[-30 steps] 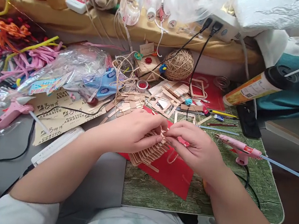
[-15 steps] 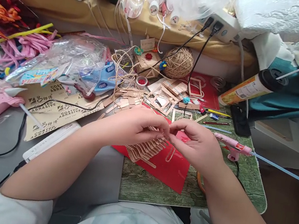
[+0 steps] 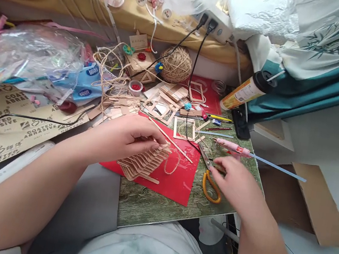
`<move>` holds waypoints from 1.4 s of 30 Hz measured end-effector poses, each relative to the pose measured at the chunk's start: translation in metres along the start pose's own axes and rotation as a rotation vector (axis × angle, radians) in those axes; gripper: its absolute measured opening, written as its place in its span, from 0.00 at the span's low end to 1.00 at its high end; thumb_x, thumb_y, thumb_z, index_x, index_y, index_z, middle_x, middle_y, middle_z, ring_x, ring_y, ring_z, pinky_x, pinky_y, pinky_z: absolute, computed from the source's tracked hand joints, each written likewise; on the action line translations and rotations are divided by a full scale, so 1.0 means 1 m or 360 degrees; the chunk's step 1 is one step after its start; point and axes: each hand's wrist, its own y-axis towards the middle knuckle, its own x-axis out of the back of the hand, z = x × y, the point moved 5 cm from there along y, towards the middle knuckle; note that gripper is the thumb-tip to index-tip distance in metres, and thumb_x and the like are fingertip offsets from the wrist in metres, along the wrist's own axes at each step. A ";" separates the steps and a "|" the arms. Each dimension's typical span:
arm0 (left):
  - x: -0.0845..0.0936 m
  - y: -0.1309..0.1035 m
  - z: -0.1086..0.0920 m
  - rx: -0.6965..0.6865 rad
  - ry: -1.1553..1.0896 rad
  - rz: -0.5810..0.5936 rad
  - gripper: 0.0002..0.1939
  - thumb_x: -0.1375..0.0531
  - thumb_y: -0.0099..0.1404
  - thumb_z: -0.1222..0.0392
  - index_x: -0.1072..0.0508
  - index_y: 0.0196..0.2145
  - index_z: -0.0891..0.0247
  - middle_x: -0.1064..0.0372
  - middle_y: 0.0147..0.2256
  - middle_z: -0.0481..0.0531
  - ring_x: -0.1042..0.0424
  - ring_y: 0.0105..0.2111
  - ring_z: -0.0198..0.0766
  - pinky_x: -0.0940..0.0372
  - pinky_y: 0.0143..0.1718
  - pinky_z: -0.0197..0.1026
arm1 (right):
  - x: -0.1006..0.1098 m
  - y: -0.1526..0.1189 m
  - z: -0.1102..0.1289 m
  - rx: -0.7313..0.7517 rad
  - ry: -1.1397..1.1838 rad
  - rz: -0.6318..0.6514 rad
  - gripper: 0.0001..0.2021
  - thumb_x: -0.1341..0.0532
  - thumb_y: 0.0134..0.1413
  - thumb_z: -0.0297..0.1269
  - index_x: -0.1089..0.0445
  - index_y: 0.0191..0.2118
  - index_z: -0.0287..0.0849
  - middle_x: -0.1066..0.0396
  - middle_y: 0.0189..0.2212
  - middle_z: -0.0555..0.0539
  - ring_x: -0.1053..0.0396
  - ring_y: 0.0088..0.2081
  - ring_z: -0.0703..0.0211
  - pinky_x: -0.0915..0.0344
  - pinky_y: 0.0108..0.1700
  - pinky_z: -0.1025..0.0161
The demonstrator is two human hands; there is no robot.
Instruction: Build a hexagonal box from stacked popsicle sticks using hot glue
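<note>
My left hand [image 3: 138, 137] is closed on the top end of a stacked craft-stick structure [image 3: 143, 163], its layers fanned in steps. The structure rests over a red sheet [image 3: 177, 182], and part of it is hidden under my fingers. My right hand [image 3: 237, 185] is at the orange-handled scissors [image 3: 211, 187], thumb and forefinger apart near the pivot; whether they touch is unclear. Nothing shows in its grip. A loop of twine [image 3: 172, 163] and a thin wooden stick [image 3: 172, 141] lie on the red sheet, between the hands.
Behind the scissors lies a pink glue gun [image 3: 232, 147] with a long glue stick. Craft-stick frames [image 3: 184, 129], a twine ball [image 3: 176, 65] and a decorated wooden box [image 3: 139, 64] crowd the back. A drink cup [image 3: 246, 91] leans at right. A black cable [image 3: 194, 63] crosses the table.
My right hand has left the structure and moved right to the scissors, which are now uncovered. My left hand still holds the structure. The camera view has turned to the right.
</note>
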 end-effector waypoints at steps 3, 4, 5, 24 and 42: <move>-0.001 0.000 0.003 0.0073 -0.0002 0.0014 0.11 0.42 0.78 0.54 0.20 0.49 0.53 0.19 0.48 0.47 0.22 0.47 0.35 0.33 0.50 0.37 | -0.032 -0.030 -0.039 -0.0156 -0.0243 0.0208 0.16 0.35 0.57 0.35 0.27 0.52 0.41 0.23 0.48 0.36 0.25 0.51 0.38 0.29 0.52 0.48; -0.002 0.000 0.003 0.0112 0.0010 0.0002 0.11 0.42 0.78 0.54 0.20 0.49 0.53 0.19 0.48 0.47 0.22 0.47 0.36 0.33 0.49 0.37 | -0.040 -0.037 -0.048 -0.0199 -0.0246 0.0203 0.19 0.36 0.56 0.33 0.29 0.54 0.40 0.24 0.49 0.36 0.25 0.51 0.39 0.30 0.54 0.48; -0.002 0.000 0.004 0.0152 0.0032 -0.0024 0.11 0.42 0.78 0.53 0.20 0.48 0.53 0.18 0.47 0.46 0.22 0.46 0.36 0.33 0.49 0.38 | -0.045 -0.042 -0.053 -0.0218 -0.0224 0.0174 0.21 0.37 0.56 0.33 0.30 0.56 0.40 0.25 0.51 0.35 0.25 0.52 0.39 0.30 0.55 0.48; -0.005 -0.004 -0.015 0.0330 0.0079 -0.0267 0.09 0.37 0.74 0.52 0.17 0.43 0.55 0.16 0.42 0.48 0.20 0.41 0.37 0.31 0.42 0.38 | -0.002 -0.082 0.014 -0.0200 0.1178 0.0352 0.20 0.32 0.57 0.38 0.31 0.54 0.50 0.23 0.41 0.48 0.22 0.41 0.55 0.25 0.40 0.63; -0.004 -0.003 -0.021 0.0306 0.0040 -0.0246 0.08 0.37 0.73 0.54 0.17 0.41 0.55 0.16 0.39 0.46 0.20 0.38 0.36 0.31 0.40 0.40 | 0.028 -0.047 0.043 -0.0071 0.1046 0.0632 0.14 0.28 0.47 0.36 0.21 0.42 0.46 0.21 0.29 0.50 0.25 0.27 0.56 0.26 0.29 0.64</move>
